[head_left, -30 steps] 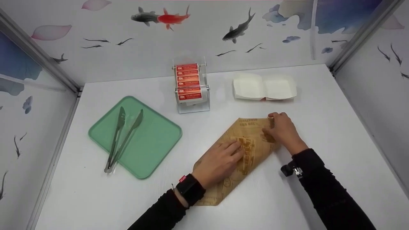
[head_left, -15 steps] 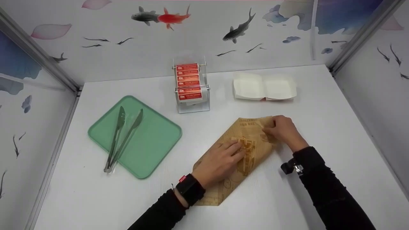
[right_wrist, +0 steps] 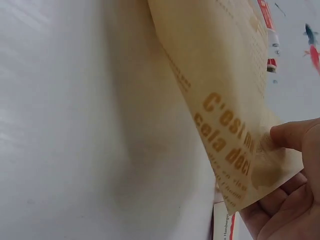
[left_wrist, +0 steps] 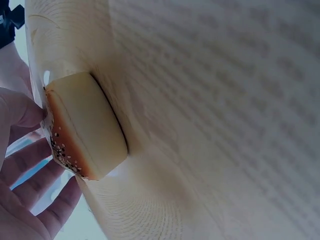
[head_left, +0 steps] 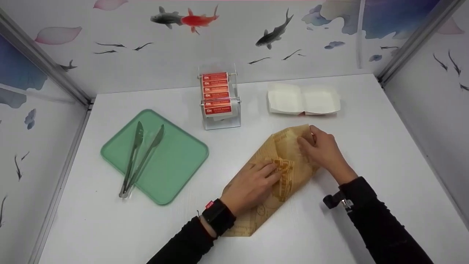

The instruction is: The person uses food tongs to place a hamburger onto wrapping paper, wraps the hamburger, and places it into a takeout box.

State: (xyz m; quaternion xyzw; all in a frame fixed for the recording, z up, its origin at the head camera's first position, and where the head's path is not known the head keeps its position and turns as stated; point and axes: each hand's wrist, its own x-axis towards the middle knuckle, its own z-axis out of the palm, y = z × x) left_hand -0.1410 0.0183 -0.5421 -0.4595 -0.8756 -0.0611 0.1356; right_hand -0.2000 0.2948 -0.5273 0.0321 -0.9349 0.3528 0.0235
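A brown printed sheet of wrapping paper point(head_left: 253, 222) lies slantwise on the white table, folded into a long packet. My left hand point(head_left: 251, 187) rests across its middle with extended fingers, pressing the paper down. In the left wrist view a sesame-seeded bun point(left_wrist: 92, 127) shows inside the paper, the spread fingers point(left_wrist: 30, 165) against its seeded side. The head view hides the bun. My right hand point(head_left: 324, 150) pinches the far right corner of the paper and holds it raised. In the right wrist view, that printed corner point(right_wrist: 230, 130) passes between thumb and fingers.
At left, a green tray point(head_left: 176, 161) bears metal tongs point(head_left: 133, 161) whose handle end overhangs its edge. A clear dispenser with a roll of red labels point(head_left: 216, 93) stands at the back. To its right is an opened white carton point(head_left: 304, 99). Patterned walls enclose the table.
My right hand has shifted its hold at the corner and lifted the paper flap, so the corner stands farther back than half a second ago. The left hand has stayed in place.
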